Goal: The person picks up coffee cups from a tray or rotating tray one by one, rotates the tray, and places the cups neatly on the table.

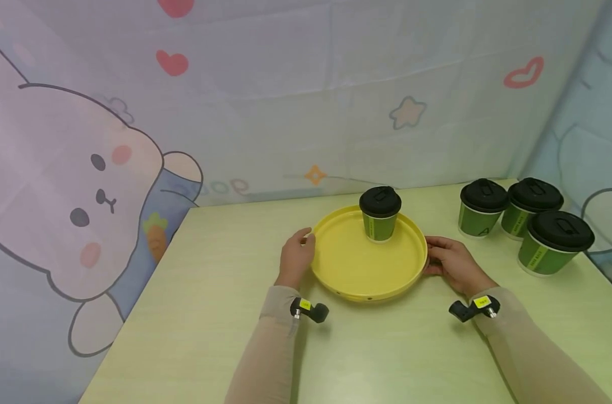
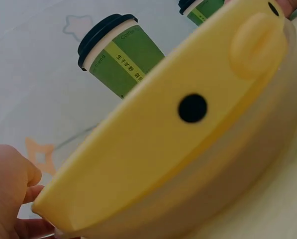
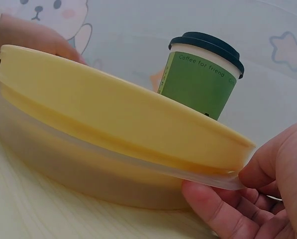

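Note:
A round yellow tray (image 1: 353, 266) with a raised rim is held between both hands over the table. My left hand (image 1: 297, 259) grips its left edge, thumb near the rim and fingers reaching under. On the opposite side my right hand (image 1: 454, 262) pinches the edge; in the right wrist view, its fingertips (image 3: 205, 199) are at a pale translucent rim below the yellow wall. Upright on the tray's back part stands a green paper coffee cup (image 1: 380, 226) with a black lid. A dark round dot (image 2: 192, 108) and a raised oval mark the tray's front wall.
At the table's right side stand three more lidded green cups: one marked A (image 1: 479, 216), one behind (image 1: 520, 219), and one nearer the right edge (image 1: 545, 252). A printed cloth (image 1: 285, 101) hangs along the table's back edge. Each wrist wears a small black camera.

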A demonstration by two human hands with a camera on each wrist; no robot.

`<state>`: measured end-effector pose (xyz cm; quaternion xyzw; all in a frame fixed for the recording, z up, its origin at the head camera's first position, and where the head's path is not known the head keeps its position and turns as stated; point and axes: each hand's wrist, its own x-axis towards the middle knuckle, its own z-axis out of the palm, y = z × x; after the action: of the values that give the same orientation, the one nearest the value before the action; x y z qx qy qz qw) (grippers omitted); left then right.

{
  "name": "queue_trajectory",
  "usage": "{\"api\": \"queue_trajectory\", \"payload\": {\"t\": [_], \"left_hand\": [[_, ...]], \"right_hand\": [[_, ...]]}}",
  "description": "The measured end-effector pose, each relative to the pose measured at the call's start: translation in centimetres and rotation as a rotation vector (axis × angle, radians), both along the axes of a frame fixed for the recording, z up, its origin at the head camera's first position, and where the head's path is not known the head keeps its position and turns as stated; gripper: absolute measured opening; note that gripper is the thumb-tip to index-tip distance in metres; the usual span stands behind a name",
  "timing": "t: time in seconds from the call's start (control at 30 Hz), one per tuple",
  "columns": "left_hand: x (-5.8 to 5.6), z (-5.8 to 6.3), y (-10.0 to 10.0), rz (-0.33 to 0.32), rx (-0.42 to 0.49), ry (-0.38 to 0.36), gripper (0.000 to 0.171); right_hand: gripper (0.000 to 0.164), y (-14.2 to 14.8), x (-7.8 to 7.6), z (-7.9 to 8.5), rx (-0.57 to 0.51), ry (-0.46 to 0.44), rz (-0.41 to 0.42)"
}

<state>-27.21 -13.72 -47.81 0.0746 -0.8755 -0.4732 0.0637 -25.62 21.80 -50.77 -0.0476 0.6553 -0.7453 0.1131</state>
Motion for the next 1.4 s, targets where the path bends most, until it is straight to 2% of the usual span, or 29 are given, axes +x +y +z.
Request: {"api": "queue_trajectory", "payload": {"t": [0.23,0.57,0.7,0.77,0.83,0.9,0.97,1.1,1.23,1.33,1.4], "left_hand": [[-0.1,-1.1,0.3,0.056,0.062,0.006,0.036],[0.0,-1.7,0.3,0.098,0.151,-0.017,0.038],[-0.2,-2.0,0.3,0.101,0.207,-0.017,0.038],[-0.3,-2.1,0.3,0.101,0.231,-0.012,0.038],[-0.3,-2.3,0.4,0.104,0.247,-0.009,0.038],[-0.3,-2.4,0.3,0.105,0.251,-0.009,0.037],[-0.3,-2.5,0.4,0.105,0.251,-0.011,0.038],[-0.2,-2.5,0.3,0.107,0.249,-0.017,0.038],[-0.2,-2.4,0.2,0.106,0.264,-0.026,0.037],[-0.3,-2.4,0.2,0.1,0.276,-0.028,0.037],[-0.3,-2.4,0.1,0.099,0.281,-0.026,0.037]], "right_hand": [[0.054,-0.1,0.0,0.1,0.002,-0.007,-0.004],[0.053,-0.3,0.1,0.2,0.014,-0.008,-0.014],[0.051,-0.3,-0.1,0.4,0.07,-0.034,-0.043],[0.053,-0.4,-0.3,0.9,0.153,-0.041,-0.08],[0.056,-0.6,-0.6,1.9,0.283,-0.014,-0.113],[0.061,-0.8,-1.0,3.5,0.41,0.042,-0.153],[0.064,-1.1,-1.6,5.8,0.522,0.13,-0.187],[0.066,-1.9,-3.0,10.8,0.623,0.302,-0.213],[0.064,-2.9,-4.3,14.4,0.697,0.405,-0.168],[0.062,-3.7,-5.3,15.6,0.746,0.441,-0.089],[0.061,-4.2,-6.0,15.8,0.778,0.457,-0.019]]}}
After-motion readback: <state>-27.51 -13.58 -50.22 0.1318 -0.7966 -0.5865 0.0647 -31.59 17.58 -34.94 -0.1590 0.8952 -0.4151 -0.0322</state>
